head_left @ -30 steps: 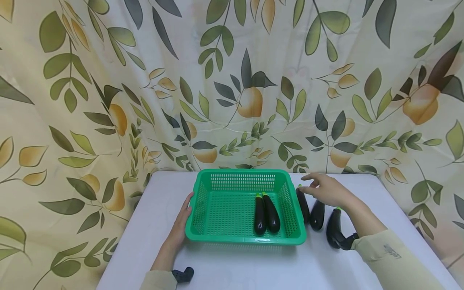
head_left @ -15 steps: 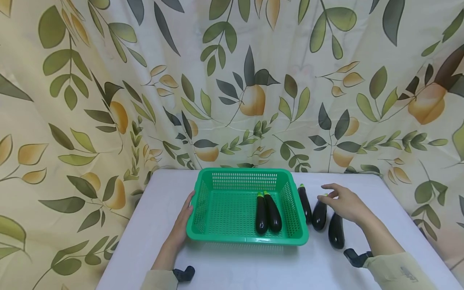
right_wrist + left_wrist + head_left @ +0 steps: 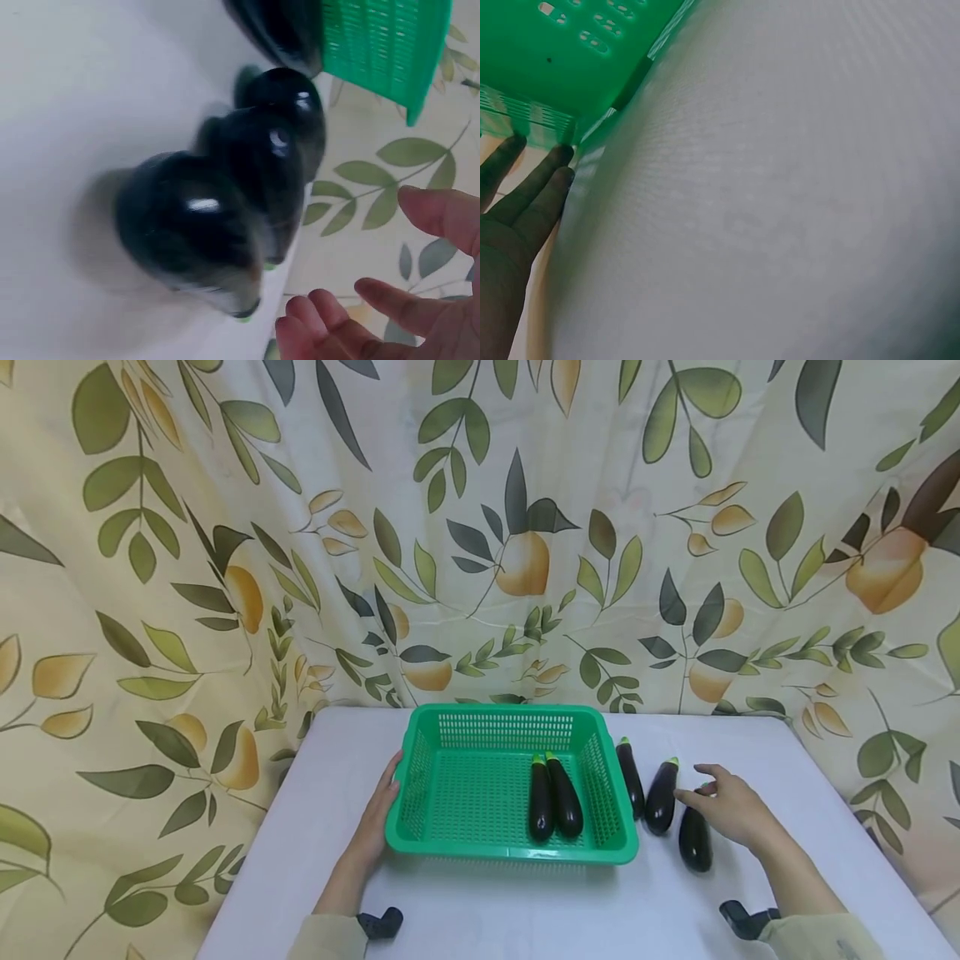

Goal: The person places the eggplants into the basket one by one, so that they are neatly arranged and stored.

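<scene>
A green plastic basket stands mid-table with two dark eggplants side by side in its right half. Three more eggplants lie in a row to its right: a near one, a middle one and an outer one. My left hand rests against the basket's left side; its straight fingers touch the wall in the left wrist view. Over the stem end of the outer eggplant is my right hand, thumb and fingers spread apart, holding nothing. The right wrist view shows that eggplant beside the hand.
A white cloth covers the table. Behind it hangs a curtain printed with leaves and fruit. Black straps with a camera mount sit at both wrists.
My right hand has moved right and toward me, from the eggplant beside the basket, past the middle one, to the outer one. The left hand stays at the basket.
</scene>
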{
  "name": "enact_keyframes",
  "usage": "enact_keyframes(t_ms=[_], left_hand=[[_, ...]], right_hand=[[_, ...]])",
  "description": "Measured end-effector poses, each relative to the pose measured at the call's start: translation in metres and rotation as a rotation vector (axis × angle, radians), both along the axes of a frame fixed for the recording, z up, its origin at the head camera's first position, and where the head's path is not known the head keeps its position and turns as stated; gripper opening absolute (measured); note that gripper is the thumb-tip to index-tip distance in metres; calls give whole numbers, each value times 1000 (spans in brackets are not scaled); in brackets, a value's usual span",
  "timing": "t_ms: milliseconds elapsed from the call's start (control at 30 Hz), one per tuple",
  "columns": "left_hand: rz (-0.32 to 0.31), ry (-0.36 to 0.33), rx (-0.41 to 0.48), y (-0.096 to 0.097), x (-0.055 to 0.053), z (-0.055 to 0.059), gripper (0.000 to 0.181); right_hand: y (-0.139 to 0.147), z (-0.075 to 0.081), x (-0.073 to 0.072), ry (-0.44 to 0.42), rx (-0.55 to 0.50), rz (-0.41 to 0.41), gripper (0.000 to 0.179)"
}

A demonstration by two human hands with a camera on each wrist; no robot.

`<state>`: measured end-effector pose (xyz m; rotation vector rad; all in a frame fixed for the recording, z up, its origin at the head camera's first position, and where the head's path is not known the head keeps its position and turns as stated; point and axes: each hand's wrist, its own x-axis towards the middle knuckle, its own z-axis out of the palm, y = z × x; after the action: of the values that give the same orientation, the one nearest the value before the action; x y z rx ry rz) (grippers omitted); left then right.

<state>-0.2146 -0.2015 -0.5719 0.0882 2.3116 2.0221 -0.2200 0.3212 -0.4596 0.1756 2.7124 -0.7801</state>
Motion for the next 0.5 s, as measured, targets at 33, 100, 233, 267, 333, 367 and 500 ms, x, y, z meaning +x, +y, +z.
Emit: enact_keyframes(t_ms=[33, 100, 233, 267, 333, 367, 500], left_hand=[[-4, 4, 2, 0, 0, 0, 45], [-11, 9, 1, -1, 0, -2, 45], [-12, 6, -24, -2, 0, -2, 46], [-13, 3, -30, -3, 0, -1, 46], [-17, -3, -39, -3, 0, 1, 45], [-21, -9, -41, -3, 1, 3, 45], [-47, -26, -26, 0, 5, 15, 46]], right_hand=[[1, -2, 0, -12, -3, -6, 94], [3, -6, 1, -17, 6, -6, 96], [7, -18, -1, -13, 17, 1, 98], [8, -21, -1, -10, 24, 1, 100], [9, -26, -1, -10, 36, -4, 101], [9, -29, -1, -16, 40, -10, 102], [10, -37, 0, -34, 33, -32, 105]])
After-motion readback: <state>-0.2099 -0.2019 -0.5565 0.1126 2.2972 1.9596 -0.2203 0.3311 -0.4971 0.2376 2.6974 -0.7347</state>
